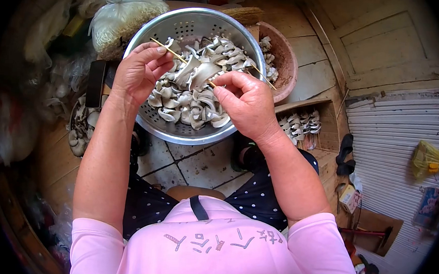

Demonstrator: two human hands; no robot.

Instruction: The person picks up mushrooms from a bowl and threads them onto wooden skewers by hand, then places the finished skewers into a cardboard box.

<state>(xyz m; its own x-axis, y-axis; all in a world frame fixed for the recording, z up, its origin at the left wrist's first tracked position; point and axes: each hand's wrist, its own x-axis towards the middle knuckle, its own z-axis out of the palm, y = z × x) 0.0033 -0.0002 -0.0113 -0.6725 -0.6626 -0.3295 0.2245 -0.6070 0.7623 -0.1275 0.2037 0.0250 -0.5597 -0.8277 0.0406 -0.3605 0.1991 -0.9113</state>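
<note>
The tiled floor (pixel 197 167) shows beneath the metal colander (pixel 189 139). A pink basin (pixel 287 60) sits just right of the colander, a wooden tray (pixel 328 129) and black sandals (pixel 345 156) lie farther right, and a filled plastic bag (pixel 120 18) lies at its upper left.

Two hands are counted, the left hand (pixel 140 73) and the right hand (pixel 247 106), with one thin skewer (pixel 177 56) pinched between them. One metal colander (pixel 187 22), one pink basin (pixel 287 65) and one plastic bag (pixel 121 15) are seen. The mushroom pieces (pixel 186 96) are piled too thickly to be counted.
</note>
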